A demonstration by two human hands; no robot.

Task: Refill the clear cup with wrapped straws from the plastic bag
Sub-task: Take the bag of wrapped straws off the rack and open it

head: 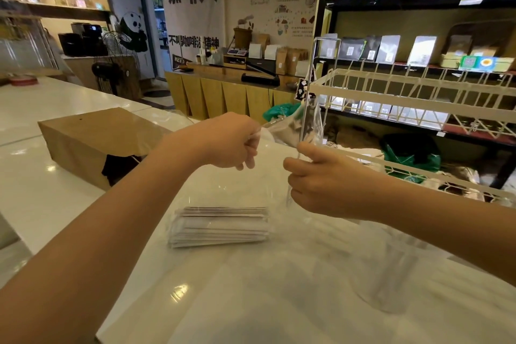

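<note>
A clear plastic bag (237, 193) hangs over the white counter, held at its top by both hands. My left hand (231, 142) pinches the bag's top edge on the left. My right hand (321, 179) grips the top edge on the right, a short gap away. A flat stack of paper-wrapped straws (220, 226) lies sideways in the bottom of the bag, resting on the counter. The clear cup (388, 271) stands on the counter below my right forearm; it is faint and blurred, and I cannot tell whether anything is in it.
A brown paper bag (95, 142) lies on its side on the white counter (42, 198) at the left. A white wire rack (418, 98) stands at the right, close behind my right hand. A tall clear acrylic stand (325, 64) rises behind the bag.
</note>
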